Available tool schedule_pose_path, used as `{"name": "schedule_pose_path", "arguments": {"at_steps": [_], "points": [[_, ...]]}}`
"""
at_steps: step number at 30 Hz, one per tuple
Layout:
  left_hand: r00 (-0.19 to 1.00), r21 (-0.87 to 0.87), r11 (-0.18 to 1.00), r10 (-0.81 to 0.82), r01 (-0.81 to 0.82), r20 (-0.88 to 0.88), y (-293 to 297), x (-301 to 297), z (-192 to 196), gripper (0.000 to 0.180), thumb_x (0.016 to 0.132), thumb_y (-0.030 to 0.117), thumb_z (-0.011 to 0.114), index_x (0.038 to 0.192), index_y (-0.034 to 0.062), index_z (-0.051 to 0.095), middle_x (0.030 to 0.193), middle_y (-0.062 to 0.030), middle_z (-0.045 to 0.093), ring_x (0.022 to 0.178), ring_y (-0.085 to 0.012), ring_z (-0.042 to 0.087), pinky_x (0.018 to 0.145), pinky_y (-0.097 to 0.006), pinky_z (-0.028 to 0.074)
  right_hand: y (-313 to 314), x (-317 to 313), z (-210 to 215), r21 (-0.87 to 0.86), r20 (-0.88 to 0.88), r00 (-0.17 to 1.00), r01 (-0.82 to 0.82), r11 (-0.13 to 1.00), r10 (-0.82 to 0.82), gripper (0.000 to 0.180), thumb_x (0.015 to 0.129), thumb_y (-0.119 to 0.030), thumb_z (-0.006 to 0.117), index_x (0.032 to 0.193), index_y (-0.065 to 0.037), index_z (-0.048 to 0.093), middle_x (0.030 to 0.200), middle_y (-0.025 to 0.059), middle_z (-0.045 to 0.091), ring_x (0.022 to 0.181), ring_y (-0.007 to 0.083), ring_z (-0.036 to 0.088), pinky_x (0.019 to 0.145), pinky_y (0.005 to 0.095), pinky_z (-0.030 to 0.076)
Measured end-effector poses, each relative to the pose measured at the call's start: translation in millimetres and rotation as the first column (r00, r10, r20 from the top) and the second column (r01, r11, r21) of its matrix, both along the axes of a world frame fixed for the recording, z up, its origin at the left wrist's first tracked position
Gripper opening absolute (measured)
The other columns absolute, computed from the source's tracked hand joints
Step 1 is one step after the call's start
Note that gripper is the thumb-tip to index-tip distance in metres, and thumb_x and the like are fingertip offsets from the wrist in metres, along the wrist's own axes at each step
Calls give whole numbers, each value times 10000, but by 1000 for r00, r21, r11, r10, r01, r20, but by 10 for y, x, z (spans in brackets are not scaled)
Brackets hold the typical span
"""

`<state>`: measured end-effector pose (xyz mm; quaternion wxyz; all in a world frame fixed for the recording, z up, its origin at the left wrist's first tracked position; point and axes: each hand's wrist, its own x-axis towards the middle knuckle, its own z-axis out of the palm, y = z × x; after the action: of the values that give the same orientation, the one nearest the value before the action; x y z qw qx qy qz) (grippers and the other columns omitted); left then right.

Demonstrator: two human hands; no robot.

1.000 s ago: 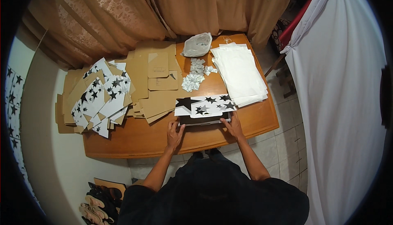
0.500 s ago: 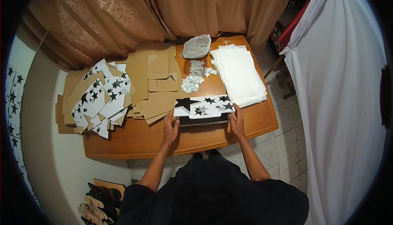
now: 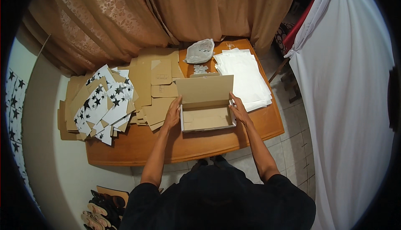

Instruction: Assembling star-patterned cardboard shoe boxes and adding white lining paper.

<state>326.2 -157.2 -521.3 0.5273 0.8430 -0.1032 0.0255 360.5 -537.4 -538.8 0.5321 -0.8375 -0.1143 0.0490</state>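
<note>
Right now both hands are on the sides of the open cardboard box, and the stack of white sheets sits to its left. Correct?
Not quite. The left hand and right hand do flank the open cardboard box, but the head view shows the stack of white sheets to its right, not its left.

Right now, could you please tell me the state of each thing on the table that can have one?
Cardboard box: folded up, lid raised, nothing visible inside.
Left hand: grip open, flat against the box's left wall.
Right hand: grip open, against its right wall.
Star-printed box blanks: flat, unfolded, heaped.
White sheets: stacked flat.
Plastic bag: crumpled.
</note>
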Motion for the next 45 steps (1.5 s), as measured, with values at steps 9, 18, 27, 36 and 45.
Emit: {"name": "schedule_pose_path", "arguments": {"at_steps": [9,18,27,36,45], "points": [[995,311,949,79,-55,-66,71,111,-235,538,968,13,520,1495,54,422,1413,-203,478,1276,-398,467,1117,-427,389,30,178,-308,-211,-44,997,-68,975,60,644,934,-60,522,1554,-127,363,1154,194,465,984,304,515,933,383,461],[993,448,889,118,-95,-22,-82,21,-117,438,1016,147,495,1449,85,488,1437,-188,466,1302,-400,442,1072,-463,430,35,22,-152,-202,-65,997,26,979,-40,566,969,-121,529,1517,-84,390,1259,272,442,1076,361,537,969,424,465],[973,42,985,169,-165,-155,-197,-962,64,583,991,274,625,1458,-15,427,1445,-256,472,1330,-358,497,1065,-432,444,58,-855,157,-233,-21,1000,13,972,-19,785,939,-457,659,1484,34,378,1567,309,282,1450,443,307,1182,482,292],[937,-8,965,254,-264,-239,-357,-1583,224,688,887,252,758,1459,14,457,1505,-266,443,1365,-362,484,1026,-423,492,183,-1166,313,-173,-55,998,-2,985,-8,865,860,-380,777,1512,3,358,1571,280,302,1442,420,342,1170,453,330],[887,-7,897,436,-442,-150,-292,-1867,-118,553,899,124,745,1400,3,543,1508,-236,458,1296,-294,551,949,-354,533,485,-1256,191,-229,76,997,25,973,-8,868,850,-352,790,1503,21,358,1525,259,400,1415,387,398,1156,434,354]]}}
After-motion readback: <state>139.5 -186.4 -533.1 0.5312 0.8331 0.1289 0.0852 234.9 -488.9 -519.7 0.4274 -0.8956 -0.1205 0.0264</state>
